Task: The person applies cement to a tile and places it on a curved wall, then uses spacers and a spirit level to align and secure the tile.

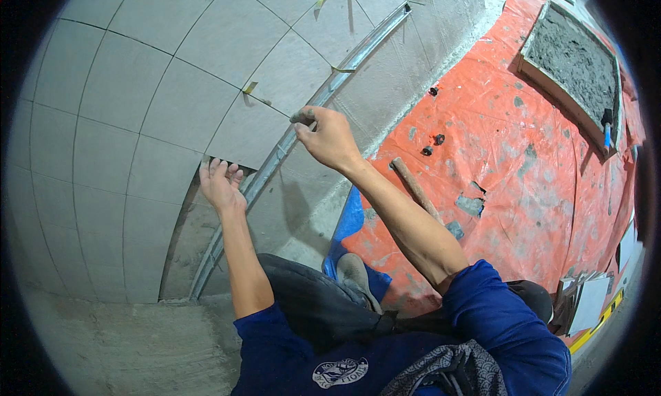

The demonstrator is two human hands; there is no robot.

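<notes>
Large grey tiles cover the wall on the left. My left hand [224, 186] is raised to the bottom edge of the lowest tile [244, 134], its fingers apart and slightly bent, fingertips at that edge. Under this tile a dark gap shows bare wall. My right hand [327, 138] is at the tile's right corner, beside the metal rail [279, 152]. Its thumb and fingers are bent together in a pinch; whatever lies between them is too small to make out. Small yellowish strips [249, 88] stick out of the joints above.
An orange plastic sheet [496, 155] lies on the right. On it are a wooden handle [416, 189], small dark pieces [438, 140] and a wood-rimmed box [554, 86] of wet grey mortar [571, 59]. Stacked tiles [589, 303] and a yellow bar [595, 327] stand at lower right.
</notes>
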